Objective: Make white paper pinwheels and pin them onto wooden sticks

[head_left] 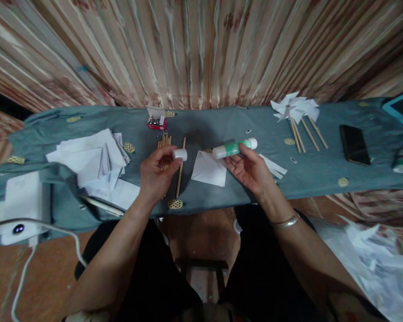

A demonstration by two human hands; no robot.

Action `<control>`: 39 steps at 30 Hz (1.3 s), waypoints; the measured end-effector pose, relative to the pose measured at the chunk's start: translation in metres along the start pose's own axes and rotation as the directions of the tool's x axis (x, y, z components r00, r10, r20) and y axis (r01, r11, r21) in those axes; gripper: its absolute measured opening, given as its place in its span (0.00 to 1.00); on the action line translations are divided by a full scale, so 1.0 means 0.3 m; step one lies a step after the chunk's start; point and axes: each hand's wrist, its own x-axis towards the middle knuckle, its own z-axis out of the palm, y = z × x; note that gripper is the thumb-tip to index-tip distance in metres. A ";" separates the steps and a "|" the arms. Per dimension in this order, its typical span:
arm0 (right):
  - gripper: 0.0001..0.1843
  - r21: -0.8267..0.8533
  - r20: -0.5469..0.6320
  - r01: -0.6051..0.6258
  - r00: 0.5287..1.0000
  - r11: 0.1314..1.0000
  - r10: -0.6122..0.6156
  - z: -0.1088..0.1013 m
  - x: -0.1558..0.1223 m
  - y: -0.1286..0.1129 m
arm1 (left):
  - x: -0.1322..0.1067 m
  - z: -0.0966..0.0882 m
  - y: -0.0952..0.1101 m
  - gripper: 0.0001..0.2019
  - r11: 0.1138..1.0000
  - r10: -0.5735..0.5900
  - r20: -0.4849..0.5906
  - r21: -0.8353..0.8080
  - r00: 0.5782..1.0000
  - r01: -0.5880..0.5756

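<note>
Between the thumb and fingers of my left hand (pixel 158 172) is a white cap (pixel 179 154). My right hand (pixel 250 167) grips a green and white glue stick (pixel 233 148), its uncapped end pointing left. Below the glue stick lies a folded white paper square (pixel 208 170) on the cloth. One wooden stick (pixel 180 174) lies just right of my left hand. A bundle of similar wooden sticks (pixel 164 141) is partly hidden behind that hand. White paper strips (pixel 273 165) lie beside my right hand.
Finished paper pinwheels (pixel 295 108) on sticks lie at the back right, near a black phone (pixel 355 144). A small red box of metal pins (pixel 156 120) stands behind the sticks. Stacked white paper (pixel 90 156) and a white power bank (pixel 23 208) are on the left.
</note>
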 end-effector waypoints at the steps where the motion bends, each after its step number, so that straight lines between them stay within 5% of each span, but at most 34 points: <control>1: 0.11 0.026 0.012 -0.012 1.000 1.000 0.012 0.009 -0.007 0.003 | -0.010 0.014 0.005 0.17 0.986 -0.076 0.037 -0.143 0.996 0.081; 5: 0.12 0.067 0.042 -0.040 0.998 0.997 0.037 0.040 -0.027 0.016 | -0.041 0.058 0.020 0.19 0.856 -0.249 0.160 -0.426 0.955 0.294; 13: 0.12 0.035 0.061 -0.046 0.997 0.998 0.043 0.070 -0.033 0.027 | -0.064 0.064 0.042 0.19 0.749 -0.295 0.242 -0.543 0.925 0.381; 24: 0.11 -0.063 0.054 -0.024 0.998 0.998 0.027 0.073 -0.041 0.035 | -0.068 0.068 0.038 0.19 0.744 -0.293 0.243 -0.549 0.925 0.380; 39: 0.14 -0.144 0.051 -0.008 0.999 0.990 0.016 0.073 -0.045 0.053 | -0.074 0.067 0.021 0.19 0.892 -0.153 0.201 -0.393 0.968 0.223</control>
